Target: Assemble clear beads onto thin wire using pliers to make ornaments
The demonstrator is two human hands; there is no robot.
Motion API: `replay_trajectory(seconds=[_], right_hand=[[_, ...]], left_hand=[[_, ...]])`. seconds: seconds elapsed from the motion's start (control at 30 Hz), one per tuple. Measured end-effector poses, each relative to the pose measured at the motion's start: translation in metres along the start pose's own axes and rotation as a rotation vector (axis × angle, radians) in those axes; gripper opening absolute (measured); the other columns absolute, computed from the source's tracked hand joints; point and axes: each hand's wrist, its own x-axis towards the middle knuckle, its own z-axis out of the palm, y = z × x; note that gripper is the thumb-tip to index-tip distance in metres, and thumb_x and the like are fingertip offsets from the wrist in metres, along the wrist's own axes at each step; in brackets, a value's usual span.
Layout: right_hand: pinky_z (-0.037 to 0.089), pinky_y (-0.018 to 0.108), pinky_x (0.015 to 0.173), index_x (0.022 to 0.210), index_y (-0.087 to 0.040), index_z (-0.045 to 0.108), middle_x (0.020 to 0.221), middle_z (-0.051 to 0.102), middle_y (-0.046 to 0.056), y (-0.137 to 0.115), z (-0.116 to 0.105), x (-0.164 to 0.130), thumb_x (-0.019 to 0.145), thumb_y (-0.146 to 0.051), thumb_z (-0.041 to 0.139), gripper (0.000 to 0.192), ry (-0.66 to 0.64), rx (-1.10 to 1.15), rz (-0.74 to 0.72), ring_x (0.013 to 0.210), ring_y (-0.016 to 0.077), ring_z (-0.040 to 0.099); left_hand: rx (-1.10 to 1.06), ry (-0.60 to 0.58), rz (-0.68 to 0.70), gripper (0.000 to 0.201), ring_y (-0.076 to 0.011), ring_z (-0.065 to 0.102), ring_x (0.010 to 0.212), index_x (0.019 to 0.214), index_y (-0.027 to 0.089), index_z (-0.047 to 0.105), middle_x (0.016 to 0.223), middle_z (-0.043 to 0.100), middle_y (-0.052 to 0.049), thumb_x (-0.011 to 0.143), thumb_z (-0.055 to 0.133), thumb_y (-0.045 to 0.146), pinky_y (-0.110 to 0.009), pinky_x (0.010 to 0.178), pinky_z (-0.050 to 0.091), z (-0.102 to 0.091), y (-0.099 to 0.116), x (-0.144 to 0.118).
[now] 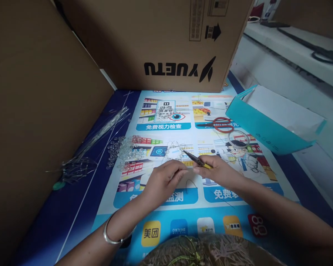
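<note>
Left hand (166, 177) pinching thin wire (174, 149) | right hand (216, 171) clamped on pliers (195, 159) | pliers' tip points up-left toward wire, hands nearly touching

Printed poster (183, 210) under beads (127, 149), scissors (220, 125)

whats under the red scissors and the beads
The red-handled scissors and the pile of clear glass beads lie on a printed blue poster mat covering the surface. What lies beneath the mat is hidden.
</note>
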Motion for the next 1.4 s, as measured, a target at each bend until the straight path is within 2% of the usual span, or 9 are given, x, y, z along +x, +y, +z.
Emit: replay_trajectory(seconds=[0.17, 0.37, 0.53, 0.73, 0.97, 1.13, 1.23, 1.33, 1.4], right_hand=[[0.034, 0.022, 0.058, 0.085, -0.016, 0.054, 0.070, 0.046, -0.002, 0.004, 0.003, 0.000, 0.078, -0.039, 0.056, 0.024, -0.105, 0.194, 0.041, 0.064, 0.0097, 0.042], [0.033, 0.021, 0.057, 0.079, -0.015, 0.055, 0.069, 0.048, -0.003, 0.001, -0.001, 0.000, 0.078, -0.043, 0.057, 0.028, -0.350, 0.149, 0.008, 0.064, 0.0092, 0.043], [0.034, 0.021, 0.056, 0.076, -0.015, 0.056, 0.066, 0.047, -0.003, 0.004, 0.004, 0.001, 0.076, -0.044, 0.059, 0.029, -0.197, 0.202, 0.015, 0.061, 0.0087, 0.043], [0.037, 0.022, 0.053, 0.071, -0.015, 0.055, 0.058, 0.049, -0.004, 0.004, 0.010, 0.001, 0.068, -0.041, 0.066, 0.029, -0.171, 0.250, 0.148, 0.055, 0.0094, 0.047], [0.038, 0.023, 0.054, 0.076, -0.016, 0.054, 0.059, 0.049, -0.004, 0.005, 0.015, 0.000, 0.071, -0.039, 0.064, 0.025, -0.148, 0.315, 0.133, 0.056, 0.0094, 0.047], [0.038, 0.022, 0.057, 0.077, -0.016, 0.053, 0.061, 0.047, -0.005, 0.008, 0.018, 0.002, 0.073, -0.037, 0.062, 0.023, -0.112, 0.314, 0.062, 0.058, 0.0092, 0.045], [0.037, 0.022, 0.056, 0.080, -0.016, 0.054, 0.063, 0.047, -0.004, 0.009, 0.018, 0.002, 0.075, -0.037, 0.061, 0.022, -0.067, 0.280, 0.036, 0.059, 0.0091, 0.044], [0.036, 0.022, 0.056, 0.080, -0.016, 0.055, 0.066, 0.048, -0.003, 0.011, 0.019, 0.000, 0.076, -0.038, 0.059, 0.023, -0.013, 0.211, 0.015, 0.062, 0.0100, 0.045], [0.036, 0.022, 0.055, 0.079, -0.016, 0.056, 0.066, 0.049, -0.003, 0.012, 0.020, -0.001, 0.075, -0.039, 0.059, 0.023, 0.009, 0.186, 0.019, 0.062, 0.0105, 0.045]], left_hand=[[-0.276, -0.039, -0.110, 0.017, -0.0141, 0.058, 0.080, 0.087, 0.017, 0.061, 0.084, 0.063, -0.004, 0.089, 0.047, 0.027, -0.026, 0.072, 0.046, 0.001, -0.010, 0.000], [-0.204, -0.058, -0.011, 0.016, -0.0145, 0.059, 0.081, 0.089, 0.019, 0.065, 0.087, 0.066, -0.005, 0.087, 0.050, 0.021, -0.026, 0.070, 0.047, 0.006, -0.013, -0.004], [-0.157, -0.057, 0.055, 0.015, -0.0145, 0.061, 0.086, 0.094, 0.019, 0.064, 0.090, 0.067, -0.005, 0.086, 0.051, 0.018, -0.026, 0.074, 0.048, 0.007, -0.010, -0.003], [-0.022, -0.003, 0.127, 0.015, -0.0143, 0.062, 0.083, 0.093, 0.019, 0.063, 0.087, 0.068, -0.004, 0.087, 0.049, 0.018, -0.026, 0.073, 0.049, 0.010, -0.012, -0.003], [0.282, -0.025, 0.207, 0.020, -0.0168, 0.062, 0.081, 0.098, 0.018, 0.060, 0.087, 0.067, -0.007, 0.086, 0.045, 0.014, -0.028, 0.071, 0.049, 0.008, -0.010, -0.008], [0.232, 0.041, 0.106, 0.017, -0.0158, 0.060, 0.079, 0.091, 0.018, 0.060, 0.083, 0.064, -0.006, 0.085, 0.044, 0.014, -0.026, 0.068, 0.047, 0.012, -0.003, -0.010], [0.041, 0.073, -0.080, 0.012, -0.0138, 0.059, 0.070, 0.086, 0.018, 0.059, 0.074, 0.063, -0.002, 0.085, 0.047, 0.018, -0.024, 0.062, 0.045, 0.012, 0.000, -0.007], [-0.230, -0.033, -0.260, 0.016, -0.0125, 0.059, 0.065, 0.082, 0.018, 0.058, 0.068, 0.062, 0.000, 0.087, 0.046, 0.027, -0.023, 0.060, 0.045, 0.009, 0.000, -0.003], [-0.363, -0.099, -0.295, 0.020, -0.0128, 0.058, 0.068, 0.081, 0.017, 0.058, 0.072, 0.062, -0.001, 0.087, 0.046, 0.031, -0.023, 0.063, 0.045, 0.007, -0.002, 0.000]])
